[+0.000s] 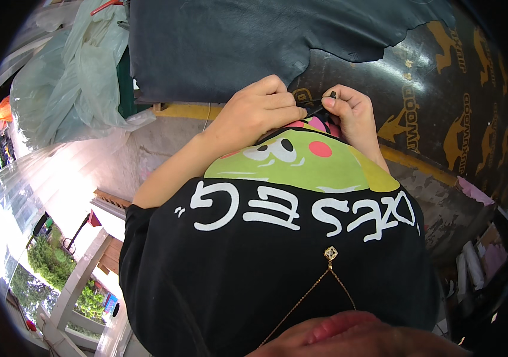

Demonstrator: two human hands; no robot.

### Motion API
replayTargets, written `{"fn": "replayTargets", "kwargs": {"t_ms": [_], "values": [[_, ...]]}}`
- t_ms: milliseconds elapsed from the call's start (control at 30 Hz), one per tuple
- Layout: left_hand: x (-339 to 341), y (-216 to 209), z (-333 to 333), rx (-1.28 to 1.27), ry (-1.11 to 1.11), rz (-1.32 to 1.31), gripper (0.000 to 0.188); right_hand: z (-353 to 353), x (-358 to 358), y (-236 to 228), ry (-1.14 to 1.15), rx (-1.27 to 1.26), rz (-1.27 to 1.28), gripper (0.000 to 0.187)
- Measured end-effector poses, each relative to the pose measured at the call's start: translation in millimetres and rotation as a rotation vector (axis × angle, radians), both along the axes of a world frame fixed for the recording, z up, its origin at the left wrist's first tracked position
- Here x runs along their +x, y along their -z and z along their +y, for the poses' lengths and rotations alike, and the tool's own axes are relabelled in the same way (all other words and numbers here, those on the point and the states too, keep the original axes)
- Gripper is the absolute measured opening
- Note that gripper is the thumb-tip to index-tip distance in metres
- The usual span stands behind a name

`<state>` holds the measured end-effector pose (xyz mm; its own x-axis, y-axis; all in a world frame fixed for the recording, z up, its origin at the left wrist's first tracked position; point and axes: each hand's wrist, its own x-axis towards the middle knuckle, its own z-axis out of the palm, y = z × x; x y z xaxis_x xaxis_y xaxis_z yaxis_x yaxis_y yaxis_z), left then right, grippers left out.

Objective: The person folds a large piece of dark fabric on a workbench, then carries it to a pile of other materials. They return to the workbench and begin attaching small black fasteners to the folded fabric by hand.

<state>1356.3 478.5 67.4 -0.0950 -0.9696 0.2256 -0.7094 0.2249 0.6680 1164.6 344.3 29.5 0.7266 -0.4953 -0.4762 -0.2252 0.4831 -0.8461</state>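
1. Through the head view, I take the hide [224, 47] as my landmark: a dark sheet spread broad and flat, probably so that its whole surface lies within reach.
2. The black piece [333, 95] is off the hide's near edge, toward the wearer. It is small and partly covered, so I cannot tell its exact kind.
3. The right hand [352, 110], just beyond the hide's lower right, pinches the piece between thumb and bent finger, one end poking up; I judge that this grip suits something so slim.
4. The left hand [260, 113] overlaps the hide's near edge in my view. Its fingers are curled closed, the tips seemingly on the piece's other side; its thumb is hidden from me.
5. Both hands sit close together before the shirt [266, 262], likely for steadiness and a near look.
6. Right of the hide, and partly beneath it, is the printed board [420, 113]; left of it hangs clear plastic [63, 89].
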Motion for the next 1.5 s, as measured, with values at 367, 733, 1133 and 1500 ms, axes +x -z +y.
{"fn": "replayTargets", "kwargs": {"t_ms": [367,733,1133,1500], "values": [[4.5,10.1,22.8,0.529,-0.362,0.249,0.03,-59.9,5.8,-9.5,-0.491,-0.081,0.128,0.033],[16.9,4.0,43.2,0.119,-0.252,-0.086,0.015,-58.5,-0.8,-14.2,-0.727,-0.202,0.072,0.039],[26.2,7.9,82.5,0.61,-0.372,0.707,0.015,-78.2,1.4,-15.0,-0.82,-0.053,0.001,0.033],[-6.8,35.3,64.7,0.478,-0.558,0.978,0.018,-58.4,11.4,-7.2,-0.48,0.203,0.024,0.018]]}}
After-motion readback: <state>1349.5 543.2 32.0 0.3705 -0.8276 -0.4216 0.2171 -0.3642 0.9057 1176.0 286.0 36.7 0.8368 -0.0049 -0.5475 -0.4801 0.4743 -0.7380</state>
